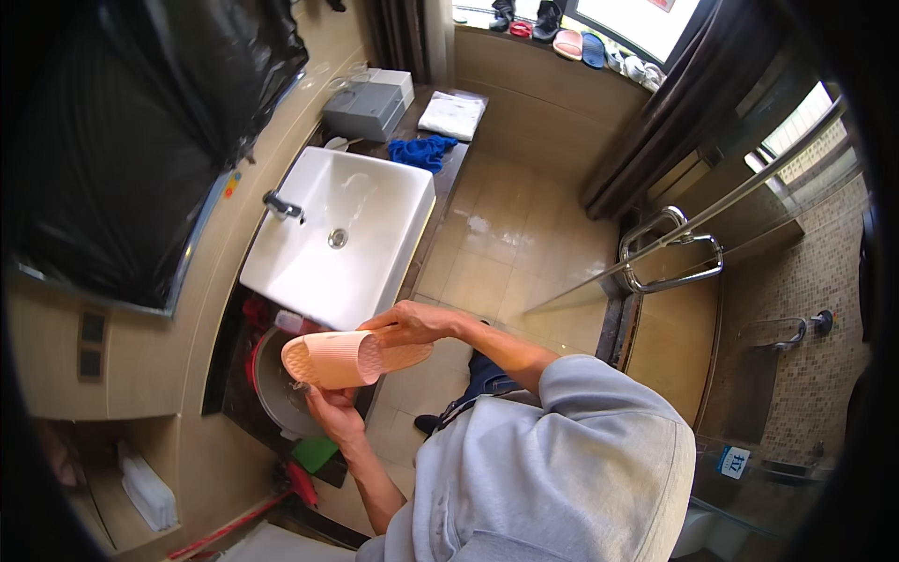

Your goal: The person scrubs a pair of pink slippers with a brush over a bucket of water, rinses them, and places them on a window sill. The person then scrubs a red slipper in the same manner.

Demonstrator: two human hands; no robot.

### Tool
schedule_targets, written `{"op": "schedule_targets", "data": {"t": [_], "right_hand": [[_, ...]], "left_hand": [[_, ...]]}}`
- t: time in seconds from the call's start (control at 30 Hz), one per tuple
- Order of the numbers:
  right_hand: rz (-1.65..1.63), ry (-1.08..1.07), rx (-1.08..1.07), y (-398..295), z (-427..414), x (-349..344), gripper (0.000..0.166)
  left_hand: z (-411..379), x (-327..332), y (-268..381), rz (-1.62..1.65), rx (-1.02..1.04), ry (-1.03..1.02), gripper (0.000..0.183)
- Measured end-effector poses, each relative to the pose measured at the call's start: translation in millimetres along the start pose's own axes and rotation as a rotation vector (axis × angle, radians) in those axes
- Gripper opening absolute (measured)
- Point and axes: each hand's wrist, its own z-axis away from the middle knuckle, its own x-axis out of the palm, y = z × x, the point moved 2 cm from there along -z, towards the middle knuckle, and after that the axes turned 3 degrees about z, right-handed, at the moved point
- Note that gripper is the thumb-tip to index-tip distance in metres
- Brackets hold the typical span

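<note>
A salmon-pink slide slipper (340, 358) with a ribbed strap is held up between my two hands, past the near corner of a white rectangular washbasin (421, 211). My right hand (414, 323) grips it at the upper edge behind the strap, with some fingers hidden. My left hand (337, 414) supports it from below near the toe end. Something small and dark shows at the left fingertips, too unclear to name. Under the slipper stands a round pale bucket (270, 383) on the dark counter, its inside partly hidden.
A chrome tap (283, 207) overhangs the washbasin. Beyond it are a blue cloth (421, 151), a folded white towel (453, 116) and a grey box (364, 110). Several shoes line the windowsill, including a pink slipper (567, 44). A glass door with a chrome handle (671, 249) stands right.
</note>
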Motion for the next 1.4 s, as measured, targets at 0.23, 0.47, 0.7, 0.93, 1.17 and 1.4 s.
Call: {"op": "schedule_targets", "data": {"t": [0.23, 0.47, 0.7, 0.93, 1.17, 1.4], "right_hand": [[-0.084, 0.36, 0.068, 56, 60, -171, 0.044], [-0.031, 0.824, 0.397, 112, 139, -284, 0.044], [-0.85, 1.393, 0.243, 188, 162, -356, 0.049], [-1.094, 1.552, -0.159, 192, 165, -491, 0.035], [-0.752, 1.609, -0.031, 172, 220, -622, 0.03], [-0.815, 1.6, -0.009, 203, 245, -739, 0.027]], "left_hand": [[-75, 172, -63, -0.203, -0.138, -0.18, 0.04], [-115, 304, -152, -0.135, -0.386, -0.329, 0.032], [-167, 403, -238, -0.079, -0.498, -0.427, 0.035], [-215, 537, -317, 0.089, -0.643, -0.643, 0.031], [-262, 635, -337, 0.032, -0.886, -0.942, 0.042], [-270, 719, -411, -0.202, -0.955, -1.182, 0.039]]}}
